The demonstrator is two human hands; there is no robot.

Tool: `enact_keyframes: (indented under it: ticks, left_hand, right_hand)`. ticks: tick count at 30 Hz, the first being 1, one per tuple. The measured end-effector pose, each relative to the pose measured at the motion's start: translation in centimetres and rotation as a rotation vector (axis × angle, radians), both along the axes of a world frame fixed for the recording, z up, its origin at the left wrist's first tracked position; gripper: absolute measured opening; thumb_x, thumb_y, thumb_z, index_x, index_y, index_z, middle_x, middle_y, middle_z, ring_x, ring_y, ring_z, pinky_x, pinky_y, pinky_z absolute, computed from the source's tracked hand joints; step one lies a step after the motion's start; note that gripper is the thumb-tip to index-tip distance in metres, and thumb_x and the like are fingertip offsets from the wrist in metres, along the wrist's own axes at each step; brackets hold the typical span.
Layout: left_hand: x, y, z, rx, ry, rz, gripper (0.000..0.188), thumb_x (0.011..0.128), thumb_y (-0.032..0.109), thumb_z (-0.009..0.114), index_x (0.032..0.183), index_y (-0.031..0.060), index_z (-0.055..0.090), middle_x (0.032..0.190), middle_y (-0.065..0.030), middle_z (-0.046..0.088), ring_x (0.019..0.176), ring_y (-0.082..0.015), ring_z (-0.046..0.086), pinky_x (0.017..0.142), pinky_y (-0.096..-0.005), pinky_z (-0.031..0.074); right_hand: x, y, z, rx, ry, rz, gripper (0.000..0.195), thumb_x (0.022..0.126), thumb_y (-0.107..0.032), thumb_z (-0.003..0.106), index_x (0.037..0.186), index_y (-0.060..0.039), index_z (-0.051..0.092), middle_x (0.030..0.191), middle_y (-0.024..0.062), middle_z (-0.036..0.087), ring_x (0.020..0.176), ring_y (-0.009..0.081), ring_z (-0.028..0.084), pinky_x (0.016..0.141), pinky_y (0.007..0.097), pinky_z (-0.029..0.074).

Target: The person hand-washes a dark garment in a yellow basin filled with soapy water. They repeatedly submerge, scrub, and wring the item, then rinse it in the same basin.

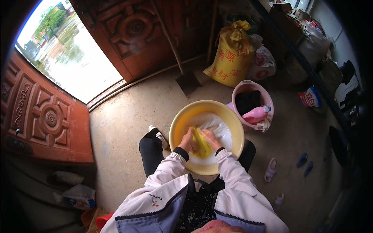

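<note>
Between my knees stands a large yellow plastic basin [177,121] with white soapy foam [223,132] in it. Both hands are inside the basin on a wet yellow cloth [201,145]. My left hand [187,141] grips the cloth's left side, thumb side up. On the other side my right hand [211,139] holds the cloth, its fingers angled towards the left hand. The cloth is bunched between them, and its lower end lies in the suds. The fingertips are partly hidden by the cloth.
Touching or close to the basin's right is a pink bucket [271,99] holding dark cloth [247,100] and a pink bottle [256,114]. Beyond are a tied yellow sack [230,55] and a shovel [188,82]. Slippers [270,170] lie at right; a carved door [49,116] stands ajar at left.
</note>
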State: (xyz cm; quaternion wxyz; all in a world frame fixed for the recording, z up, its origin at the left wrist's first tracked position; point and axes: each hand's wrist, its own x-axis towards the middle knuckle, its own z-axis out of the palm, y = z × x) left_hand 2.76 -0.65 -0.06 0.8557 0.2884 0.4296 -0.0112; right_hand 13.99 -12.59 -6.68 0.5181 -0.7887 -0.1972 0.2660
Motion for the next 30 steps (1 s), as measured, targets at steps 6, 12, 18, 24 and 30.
enact_keyframes:
  ticks: [6, 12, 18, 24, 30]
  left_hand:
    - [-0.8, 2.6, -6.5, -0.057, -0.182, 0.019, 0.035, 0.097, 0.041, 0.048, 0.100, 0.0070, 0.058, 0.087, -0.0083, 0.063, 0.075, -0.0231, 0.061, 0.070, -0.0381, 0.050]
    - [1.9, -2.0, -2.8, 0.220, -0.085, 0.059, 0.039, 0.099, 0.038, 0.045, 0.112, 0.0033, 0.058, 0.093, -0.0081, 0.062, 0.079, -0.0190, 0.058, 0.070, -0.0358, 0.050]
    - [1.3, -1.5, -2.0, 0.168, -0.095, -0.034, 0.033, 0.099, 0.031, 0.046, 0.119, 0.0058, 0.054, 0.104, -0.0081, 0.061, 0.091, -0.0212, 0.060, 0.079, -0.0379, 0.052]
    - [-0.1, 1.4, -0.9, 0.077, 0.006, 0.048, 0.045, 0.098, 0.036, 0.048, 0.131, 0.0058, 0.046, 0.121, -0.0136, 0.058, 0.107, -0.0288, 0.059, 0.087, -0.0453, 0.050]
    - [0.6, 1.3, 2.6, 0.029, 0.169, -0.050, 0.056, 0.097, 0.049, 0.043, 0.134, 0.0077, 0.042, 0.124, -0.0150, 0.055, 0.108, -0.0335, 0.057, 0.090, -0.0499, 0.047]
  right_hand:
    - [-6.5, 3.9, 9.2, 0.212, -0.105, 0.192, 0.024, 0.090, -0.024, 0.063, 0.083, -0.0007, 0.062, 0.066, 0.0064, 0.060, 0.064, 0.0139, 0.057, 0.062, 0.0311, 0.046]
    - [-2.4, 2.3, 6.9, -0.090, -0.280, -0.192, 0.032, 0.092, -0.030, 0.055, 0.079, -0.0011, 0.056, 0.073, 0.0238, 0.059, 0.069, 0.0414, 0.060, 0.059, 0.0446, 0.046]
    - [-4.1, 1.9, 7.1, 0.036, -0.370, -0.081, 0.032, 0.093, -0.029, 0.056, 0.077, -0.0006, 0.052, 0.072, 0.0241, 0.057, 0.066, 0.0430, 0.055, 0.058, 0.0458, 0.043]
    - [2.3, -0.4, 2.6, -0.178, -0.667, -0.290, 0.029, 0.089, -0.031, 0.063, 0.087, -0.0016, 0.059, 0.085, 0.0156, 0.066, 0.074, 0.0335, 0.059, 0.068, 0.0428, 0.047]
    - [-1.1, 1.8, 1.1, 0.054, -0.017, 0.117, 0.030, 0.086, -0.029, 0.067, 0.093, 0.0002, 0.063, 0.084, 0.0113, 0.066, 0.077, 0.0204, 0.061, 0.071, 0.0343, 0.047]
